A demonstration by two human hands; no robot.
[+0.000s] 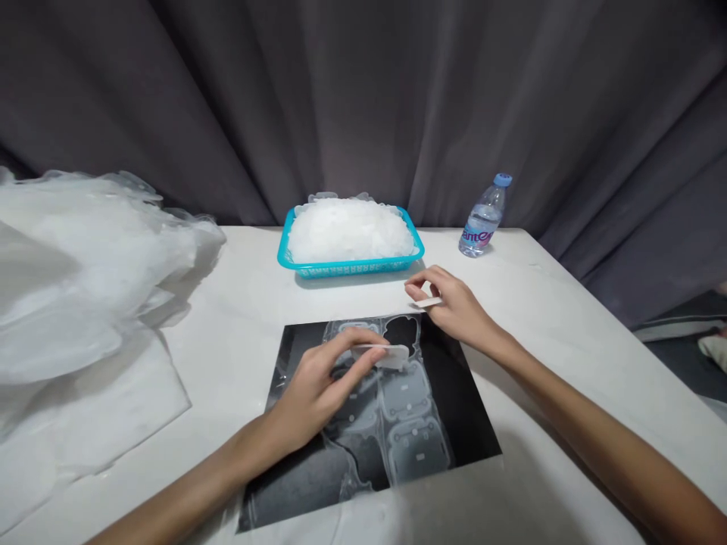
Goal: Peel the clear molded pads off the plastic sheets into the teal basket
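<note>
A black mat (pixel 463 412) lies at the front middle of the white table. On it rests a clear plastic sheet (pixel 417 446) with several rounded, die-cut shapes; one shape near the top is cut out, with black showing through. Over this sheet my left hand (pixel 318 390) pinches a thin, translucent white plastic piece (pixel 397 356) between thumb and fingers. My right hand (pixel 457 306) is just above the mat's upper right corner, its fingers curled. It holds a small, flat white strip (pixel 428 302), whose exact kind I cannot make out.
Behind the mat stands a turquoise basket (pixel 352 266) heaped with translucent white pieces (pixel 352 231). A water bottle (pixel 482 223) with a blue cap is at the back right. A large pile of translucent plastic sheets (pixel 85 280) covers the left side. A grey curtain (pixel 363 98) hangs behind.
</note>
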